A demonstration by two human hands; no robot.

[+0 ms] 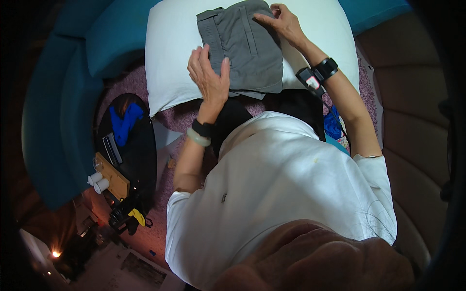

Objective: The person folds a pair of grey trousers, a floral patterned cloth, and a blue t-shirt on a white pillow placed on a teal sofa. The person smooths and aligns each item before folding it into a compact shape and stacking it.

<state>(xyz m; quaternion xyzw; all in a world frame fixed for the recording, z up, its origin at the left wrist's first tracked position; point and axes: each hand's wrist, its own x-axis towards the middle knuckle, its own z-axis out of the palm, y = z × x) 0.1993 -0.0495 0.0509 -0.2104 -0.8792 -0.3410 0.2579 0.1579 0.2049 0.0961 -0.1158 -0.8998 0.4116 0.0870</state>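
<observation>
Folded grey pants (245, 58) with an elastic waistband and a long slit pocket lie on a large white pillow (170, 58). At the waistband, on the garment's left side, is my left hand (208, 75), its thumb spread from the fingers and its thumb tip over the fabric. My right hand (286, 26) rests by the upper right edge. Its thumb lies on the cloth and its index finger is stretched out near the edge; the other fingers are partly hidden. Neither hand visibly grips the fabric.
A dark oval table (141, 165) at the left bears a blue cloth (125, 123), a wooden tray (111, 174) and white cups (101, 185). A teal sofa (58, 126) curves behind it. Brown padded seating (403, 92) runs along the right. A blue bundle (332, 125) lies beside my right arm.
</observation>
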